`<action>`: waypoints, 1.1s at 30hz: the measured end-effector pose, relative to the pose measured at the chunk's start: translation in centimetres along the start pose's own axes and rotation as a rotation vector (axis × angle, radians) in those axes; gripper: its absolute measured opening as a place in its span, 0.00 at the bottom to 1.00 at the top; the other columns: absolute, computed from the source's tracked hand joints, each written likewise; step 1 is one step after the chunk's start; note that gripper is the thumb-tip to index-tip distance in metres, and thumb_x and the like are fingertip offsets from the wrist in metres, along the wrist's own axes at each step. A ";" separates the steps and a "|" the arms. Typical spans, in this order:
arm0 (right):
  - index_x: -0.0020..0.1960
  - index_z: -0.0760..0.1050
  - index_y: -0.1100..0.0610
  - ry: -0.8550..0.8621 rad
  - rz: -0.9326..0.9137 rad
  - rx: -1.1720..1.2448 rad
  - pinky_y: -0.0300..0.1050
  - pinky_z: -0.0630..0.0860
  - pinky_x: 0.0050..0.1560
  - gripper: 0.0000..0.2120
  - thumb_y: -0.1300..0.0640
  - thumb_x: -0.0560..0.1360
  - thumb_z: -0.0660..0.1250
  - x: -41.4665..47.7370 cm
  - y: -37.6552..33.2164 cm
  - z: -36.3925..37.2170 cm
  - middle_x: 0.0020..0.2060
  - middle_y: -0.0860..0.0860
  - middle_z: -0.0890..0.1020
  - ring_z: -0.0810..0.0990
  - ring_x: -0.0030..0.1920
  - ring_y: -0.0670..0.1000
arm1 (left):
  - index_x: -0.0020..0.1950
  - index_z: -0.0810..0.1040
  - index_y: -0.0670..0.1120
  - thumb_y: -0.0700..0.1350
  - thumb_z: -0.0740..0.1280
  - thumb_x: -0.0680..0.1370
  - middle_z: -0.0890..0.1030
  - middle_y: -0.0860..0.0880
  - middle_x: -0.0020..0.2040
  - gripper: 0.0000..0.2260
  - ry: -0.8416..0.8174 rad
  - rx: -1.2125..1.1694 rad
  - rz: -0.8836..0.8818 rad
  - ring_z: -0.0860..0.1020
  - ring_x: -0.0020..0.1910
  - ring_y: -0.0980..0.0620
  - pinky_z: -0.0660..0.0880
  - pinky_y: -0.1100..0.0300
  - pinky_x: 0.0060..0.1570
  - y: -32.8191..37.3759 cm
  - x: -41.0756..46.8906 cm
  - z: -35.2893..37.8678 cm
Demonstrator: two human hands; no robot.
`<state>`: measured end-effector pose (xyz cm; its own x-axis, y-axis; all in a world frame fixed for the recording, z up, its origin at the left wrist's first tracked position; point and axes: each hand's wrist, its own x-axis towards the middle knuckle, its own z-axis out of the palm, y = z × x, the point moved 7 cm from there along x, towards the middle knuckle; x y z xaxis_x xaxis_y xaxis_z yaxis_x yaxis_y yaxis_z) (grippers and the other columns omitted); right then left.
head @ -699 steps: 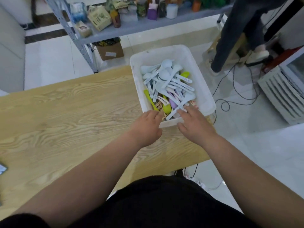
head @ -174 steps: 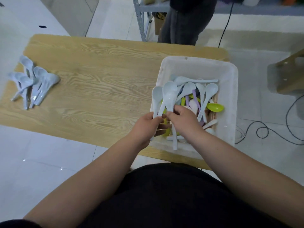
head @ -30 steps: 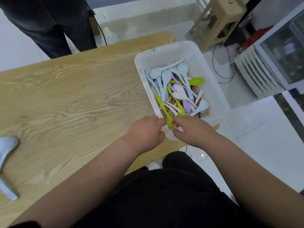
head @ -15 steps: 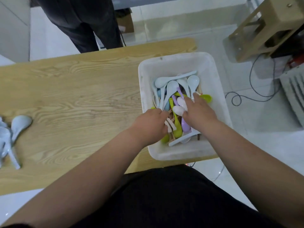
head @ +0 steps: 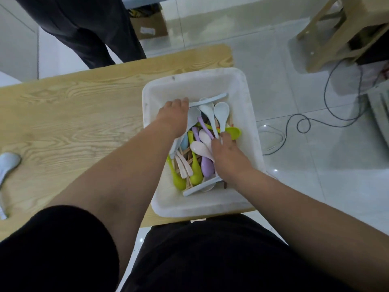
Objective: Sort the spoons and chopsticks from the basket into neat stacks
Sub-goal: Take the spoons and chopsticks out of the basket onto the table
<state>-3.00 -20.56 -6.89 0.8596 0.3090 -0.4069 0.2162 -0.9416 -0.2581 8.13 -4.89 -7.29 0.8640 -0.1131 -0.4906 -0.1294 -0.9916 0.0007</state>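
In the white basket [head: 195, 85], left hand [head: 173, 115] and right hand [head: 228, 158] each grip pale spoons [head: 221, 111].

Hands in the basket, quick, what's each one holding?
Left hand: curled over a blue spoon, grip hidden, cannot tell.
Right hand: pinches the whitish spoon by its handle.

Coloured spoons [head: 221, 111] jumbled over apparent chopsticks [head: 185, 154] in white basket [head: 249, 106].

basket [head: 250, 114] on table [head: 84, 114] right end | spoons [head: 221, 112] in basket | one spoon [head: 9, 163] far left
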 end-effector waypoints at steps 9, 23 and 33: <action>0.64 0.67 0.63 0.083 0.019 0.004 0.53 0.75 0.54 0.15 0.64 0.78 0.56 1.2 -0.4 0.2 0.58 0.63 0.70 0.74 0.53 0.62 | 0.68 0.65 0.39 0.51 0.64 0.78 0.70 0.37 0.65 0.24 -0.019 -0.101 -0.065 0.68 0.65 0.37 0.71 0.46 0.61 -0.4 -0.1 1.7; 0.68 0.68 0.61 0.138 0.173 0.249 0.45 0.69 0.43 0.20 0.65 0.77 0.64 -2.1 -1.0 -2.7 0.66 0.60 0.67 0.78 0.51 0.61 | 0.78 0.58 0.53 0.44 0.65 0.79 0.72 0.40 0.64 0.30 -0.018 -0.344 -0.057 0.76 0.59 0.39 0.77 0.45 0.55 0.1 -0.1 1.3; 0.74 0.64 0.53 -0.111 0.480 1.314 0.52 0.79 0.56 0.34 0.67 0.73 0.73 -5.1 0.2 -0.5 0.55 0.45 0.81 0.81 0.57 0.52 | 0.62 0.71 0.48 0.37 0.65 0.76 0.77 0.47 0.52 0.16 0.080 -0.864 -0.147 0.80 0.40 0.50 0.77 0.56 0.35 -1.2 -6.1 -1.6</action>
<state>-7.15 -22.38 -4.43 0.6717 0.0637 -0.7381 -0.7224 -0.1648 -0.6716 3.86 -3.07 -2.90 0.8787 0.0474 -0.4749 0.3711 -0.6937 0.6173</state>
